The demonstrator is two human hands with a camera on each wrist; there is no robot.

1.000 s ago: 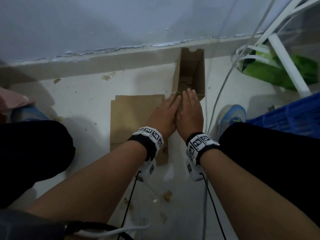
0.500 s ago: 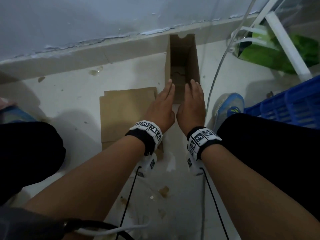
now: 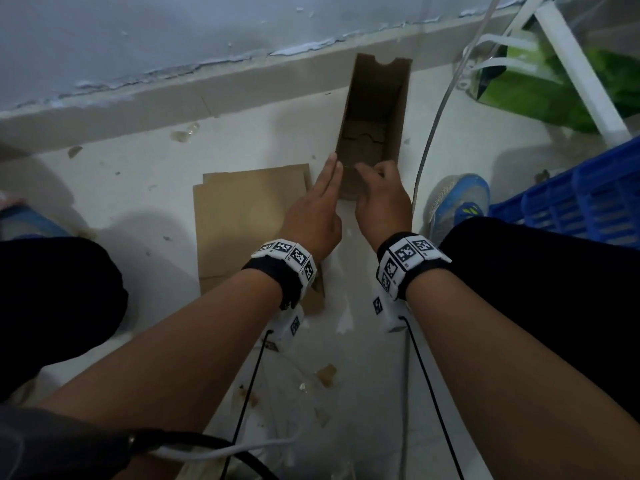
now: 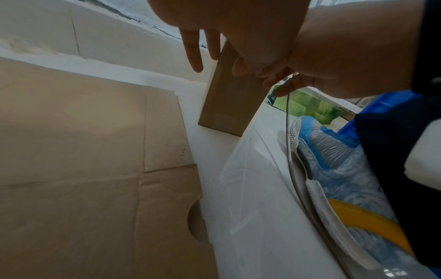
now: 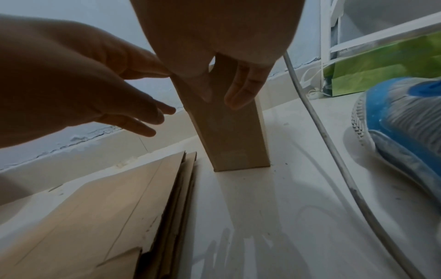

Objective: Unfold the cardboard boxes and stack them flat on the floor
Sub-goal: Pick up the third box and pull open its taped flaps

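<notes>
Brown cardboard fills the middle of the head view: a tall open box stands upright on the pale floor close to the wall's edge, and a flattened stack lies just beside it on its left. We reach both forearms forward over the floor. Our left hand stretches out with straight fingers held together, the fingertips at the box's near left corner. Our right hand sits at the near rim with fingers curled down over the near wall. A blue shoe rests to the right, with a blue crate and a green bag beyond it.

From the left wrist, the left hand's fingers point down, straight and slightly spread, beside the box's left edge; we cannot tell whether they touch it. The right hand curls on the box's top at the right. The flattened stack spreads below.

From the right wrist, the right hand holds the top of the box: thumb pressed on the near face, fingers draped down beside it. The left hand hovers, relaxed and apart from the box's left side.
</notes>
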